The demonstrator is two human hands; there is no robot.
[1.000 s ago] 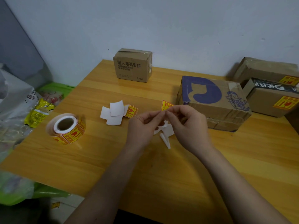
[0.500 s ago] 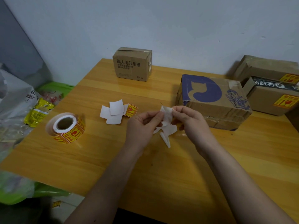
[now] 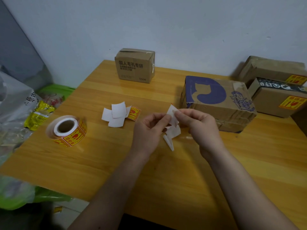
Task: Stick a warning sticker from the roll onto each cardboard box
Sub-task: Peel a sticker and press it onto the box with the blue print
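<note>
At centre frame, above the desk (image 3: pixel 166 180), two hands work a sticker (image 3: pixel 171 110) free of its white backing (image 3: pixel 173 131). The left hand (image 3: pixel 149 130) pinches the backing strip, which trails down toward the desk; the right hand (image 3: pixel 197 123) pinches the sticker's upper corner, white side showing, a sliver of red at its tip. Just beyond the right hand, to the right of centre, sits the blue-printed box (image 3: pixel 217 100), its top bare of any yellow label and so, by the look of it, next in line. It lies up and right of the hands, long side running across the frame, nearest the right hand. A second unlabelled box (image 3: pixel 134 67) stands well apart at upper centre. Two boxes at far right (image 3: pixel 279 100) already carry yellow stickers. The roll (image 3: pixel 68 130) rests at left, with spent backings (image 3: pixel 116 115) between it and the hands.
</note>
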